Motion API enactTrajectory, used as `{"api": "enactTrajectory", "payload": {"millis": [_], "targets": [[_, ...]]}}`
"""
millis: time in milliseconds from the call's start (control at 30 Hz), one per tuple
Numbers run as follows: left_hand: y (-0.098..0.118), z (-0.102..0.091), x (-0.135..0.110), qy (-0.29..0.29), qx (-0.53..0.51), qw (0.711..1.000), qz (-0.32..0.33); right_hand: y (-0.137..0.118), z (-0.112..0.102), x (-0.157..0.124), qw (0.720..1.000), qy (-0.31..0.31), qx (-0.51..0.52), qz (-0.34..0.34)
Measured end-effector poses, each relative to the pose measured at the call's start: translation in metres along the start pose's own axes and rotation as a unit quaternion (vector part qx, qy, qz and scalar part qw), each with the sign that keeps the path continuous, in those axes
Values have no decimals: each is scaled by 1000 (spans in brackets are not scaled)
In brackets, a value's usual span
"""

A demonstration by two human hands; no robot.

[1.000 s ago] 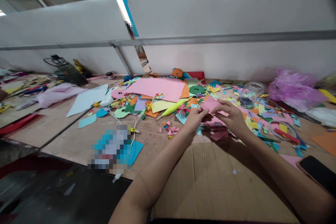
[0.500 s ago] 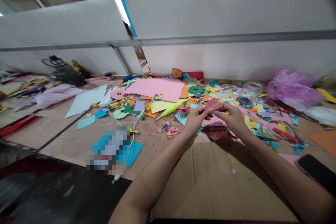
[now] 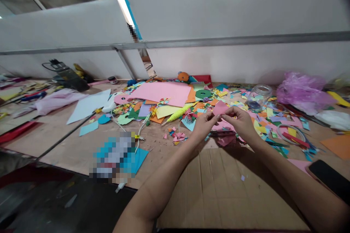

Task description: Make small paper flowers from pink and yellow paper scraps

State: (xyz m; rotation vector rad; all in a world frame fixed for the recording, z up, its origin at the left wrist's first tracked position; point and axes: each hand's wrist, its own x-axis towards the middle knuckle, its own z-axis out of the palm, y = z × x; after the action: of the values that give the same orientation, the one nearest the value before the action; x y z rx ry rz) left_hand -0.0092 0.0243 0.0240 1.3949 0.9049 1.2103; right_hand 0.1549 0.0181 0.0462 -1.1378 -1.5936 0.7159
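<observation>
A small piece of pink paper is pinched between my two hands, above the far edge of a brown cardboard sheet. My left hand grips its left side, thumb and fingers closed. On its right side, the thumb and fingers of my right hand are also closed. Below my hands lie more pink paper and a dark, slim object, partly covered, whose kind I cannot make out. Coloured paper scraps are strewn behind and to the right.
A large pink sheet, yellow yarn and a glass jar stand or lie farther back. At right are a purple plastic bag and a phone. A dark bottle leans at left. The table's front edge runs lower left.
Both hands keep their pinch on the pink paper, with slight finger movement and the paper turned a little. The whole view has shifted slightly.
</observation>
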Motion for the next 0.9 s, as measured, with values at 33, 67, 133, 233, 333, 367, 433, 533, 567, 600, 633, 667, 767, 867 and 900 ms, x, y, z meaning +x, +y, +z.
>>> {"api": "enactTrajectory", "payload": {"millis": [33, 67, 133, 233, 333, 367, 433, 533, 567, 600, 633, 667, 767, 867, 900], "targets": [[0, 0, 0, 1, 6, 1000, 1, 0, 0, 0, 1000, -2, 1, 1], [-1, 0, 0, 2, 10, 1000, 1, 1, 1, 0, 1000, -5, 7, 4], [-1, -1, 1, 6, 8, 1000, -2, 2, 1, 0, 999, -9, 28, 15], [0, -2, 1, 7, 2, 1000, -5, 2, 2, 0, 997, -10, 78, 22], [1, -4, 0, 10, 30, 1000, 3, 2, 1, 2, 991, -25, 125, 46], [1, -5, 0, 13, 43, 999, 8, 3, 1, 3, 988, -31, 138, 60], [1, -5, 0, 21, 60, 998, 15, 5, 0, 5, 983, -44, 160, 81], [1, -4, 1, 34, 28, 999, 8, 6, 0, 7, 976, -61, 185, 96], [2, -3, 1, 37, 8, 999, 5, 6, 0, 8, 975, -68, 186, 103], [2, -3, 1, 40, -13, 999, 3, 5, 0, 8, 974, -73, 183, 111], [3, -2, 1, 42, -33, 999, 1, 5, 0, 8, 973, -77, 180, 119], [4, -1, 1, 44, -49, 998, 1, 5, 0, 7, 973, -80, 178, 126], [7, 1, 0, 43, -77, 996, -8, 5, 2, 5, 971, -67, 185, 138], [8, 0, 0, 42, -84, 995, -25, 5, 3, 4, 969, -56, 191, 145], [7, -1, 0, 41, -81, 995, -26, 5, 2, 5, 969, -63, 187, 146]]}}
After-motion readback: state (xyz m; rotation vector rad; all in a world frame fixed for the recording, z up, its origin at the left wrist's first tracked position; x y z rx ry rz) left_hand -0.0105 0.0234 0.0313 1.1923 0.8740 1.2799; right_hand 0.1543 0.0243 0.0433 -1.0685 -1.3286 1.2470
